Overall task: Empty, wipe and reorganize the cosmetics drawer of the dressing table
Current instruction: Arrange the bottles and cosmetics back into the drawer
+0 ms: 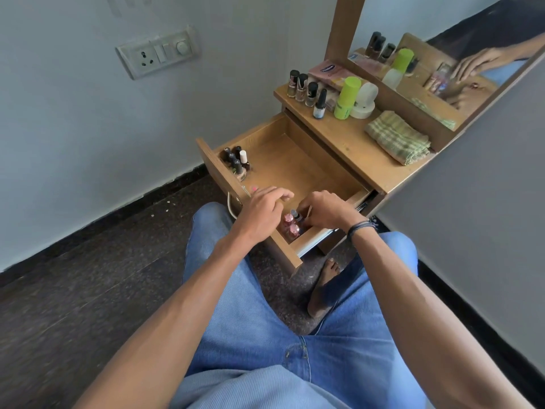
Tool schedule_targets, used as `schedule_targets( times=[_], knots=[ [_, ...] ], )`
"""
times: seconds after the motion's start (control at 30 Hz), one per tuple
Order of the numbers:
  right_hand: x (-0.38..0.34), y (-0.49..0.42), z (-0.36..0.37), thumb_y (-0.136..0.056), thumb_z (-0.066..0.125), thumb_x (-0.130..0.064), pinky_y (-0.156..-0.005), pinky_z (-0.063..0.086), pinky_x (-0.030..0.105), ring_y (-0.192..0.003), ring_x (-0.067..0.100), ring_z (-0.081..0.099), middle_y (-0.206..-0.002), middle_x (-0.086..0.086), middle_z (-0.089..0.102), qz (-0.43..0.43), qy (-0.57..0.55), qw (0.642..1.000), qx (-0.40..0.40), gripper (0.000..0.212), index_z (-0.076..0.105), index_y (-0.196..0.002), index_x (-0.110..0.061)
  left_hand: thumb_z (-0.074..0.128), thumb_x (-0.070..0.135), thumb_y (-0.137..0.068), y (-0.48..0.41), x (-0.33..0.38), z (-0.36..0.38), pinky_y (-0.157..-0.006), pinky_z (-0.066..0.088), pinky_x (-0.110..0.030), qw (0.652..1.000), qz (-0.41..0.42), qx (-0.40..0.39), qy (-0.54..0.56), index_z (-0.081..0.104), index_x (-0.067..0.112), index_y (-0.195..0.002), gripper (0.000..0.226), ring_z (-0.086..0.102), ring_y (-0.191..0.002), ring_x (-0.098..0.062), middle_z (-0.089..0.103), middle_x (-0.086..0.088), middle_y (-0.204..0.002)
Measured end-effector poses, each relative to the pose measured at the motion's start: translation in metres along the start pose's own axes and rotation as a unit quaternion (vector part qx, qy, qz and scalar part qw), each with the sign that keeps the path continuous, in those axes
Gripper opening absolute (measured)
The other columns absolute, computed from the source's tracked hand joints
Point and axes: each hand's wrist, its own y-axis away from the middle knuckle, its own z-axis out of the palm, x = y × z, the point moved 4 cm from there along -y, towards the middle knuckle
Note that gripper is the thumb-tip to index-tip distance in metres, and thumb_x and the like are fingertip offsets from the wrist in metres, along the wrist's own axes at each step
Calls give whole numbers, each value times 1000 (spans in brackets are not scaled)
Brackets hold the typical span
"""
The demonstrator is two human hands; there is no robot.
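Head view: open wooden drawer (pixel 298 160).
Right hand (pixel 324 209): fingers pinch a dark-capped bottle (pixel 295 215) beside pink bottles (pixel 290 227).
Left hand (pixel 262 208): fingers loose, holding nothing.

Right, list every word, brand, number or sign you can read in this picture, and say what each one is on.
Nothing can be read for certain.
Lime-green cylindrical plastic bottle on the wooden dressing-table top: dark print near its base, too blurred.
Pink flat packet behind it: blue oval logo, lettering too small.
Black caps of the small nail-polish bottles in the open wooden drawer: white round marks, unreadable.
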Motion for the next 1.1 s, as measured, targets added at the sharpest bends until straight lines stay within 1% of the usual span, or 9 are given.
schedule_targets(
  times=[0.1, 0.2, 0.33, 0.5, 0.57, 0.67, 0.83, 0.97, 1.1],
  knots=[
    [0, -4, 2, -84, 71, -13, -79, 60, 42, -85, 22, 67, -94, -2, 72, 19, 34, 999, -13, 18, 76, -97, -24, 40, 0, -96, 3, 1, 2, -102, 44, -28, 1000, -9, -4, 11, 68, 14, -120, 40, 58, -112, -10, 68, 4, -116],
    [0, -5, 2, -82, 68, -8, -75, 61, 41, -83, 23, 68, -91, 0, 73, 20, 37, 999, -29, 20, 75, -93, -23, 40, 5, -98, 2, -2, 6, -103, 44, -32, 999, -6, -40, -9, 68, 17, -121, 38, 55, -116, -12, 68, 7, -117],
    [-1, -6, -1, -82, 63, -3, -68, 58, 32, -82, 21, 67, -90, -1, 73, 21, 23, 998, -63, 28, 78, -95, -23, 42, 10, -98, 2, -7, 9, -105, 41, -33, 997, -5, -71, -27, 70, 21, -121, 38, 48, -119, -10, 70, 8, -114],
    [-2, -3, -5, -83, 57, -1, -77, 59, 36, -86, 21, 66, -92, -3, 75, 9, -6, 994, -106, 36, 79, -101, -23, 42, 11, -98, 2, -10, 9, -111, 37, -33, 996, -3, -87, -32, 70, 20, -122, 38, 43, -126, -9, 67, 3, -122],
    [-2, -1, -6, -83, 58, -1, -76, 57, 33, -85, 19, 65, -92, -5, 74, 8, -15, 994, -106, 38, 80, -103, -24, 43, 12, -99, 2, -9, 9, -112, 34, -31, 995, -7, -91, -31, 71, 21, -122, 38, 42, -127, -8, 66, 3, -123],
    [-3, -1, -7, -84, 61, 0, -75, 54, 29, -87, 17, 65, -95, -5, 74, 7, -24, 995, -100, 37, 79, -107, -24, 42, 12, -99, 1, -9, 9, -111, 28, -24, 995, -22, -95, -31, 70, 22, -122, 39, 41, -128, -6, 63, 2, -124],
    [-5, -2, -6, -85, 64, 0, -70, 49, 20, -85, 14, 63, -96, -7, 73, -6, -33, 994, -104, 35, 79, -105, -25, 41, 13, -99, 2, -8, 8, -111, 33, -30, 993, -13, -106, -54, 74, 23, -115, 38, 42, -126, -8, 63, 6, -117],
    [-4, -4, -5, -86, 65, -2, -68, 46, 17, -89, 15, 63, -99, -7, 72, -13, -35, 993, -108, 32, 78, -105, -25, 39, 10, -98, 3, -7, 10, -112, 35, -35, 990, 4, -116, -81, 73, 22, -114, 40, 42, -126, -11, 67, 0, -119],
    [-1, -7, -3, -85, 69, -4, -65, 44, 19, -85, 14, 62, -94, -6, 71, -8, -45, 993, -109, 25, 77, -97, -25, 39, 7, -97, 4, -7, 9, -111, 34, -33, 990, -3, -115, -81, 72, 23, -117, 42, 41, -127, -11, 60, -1, -119]
  ],
)
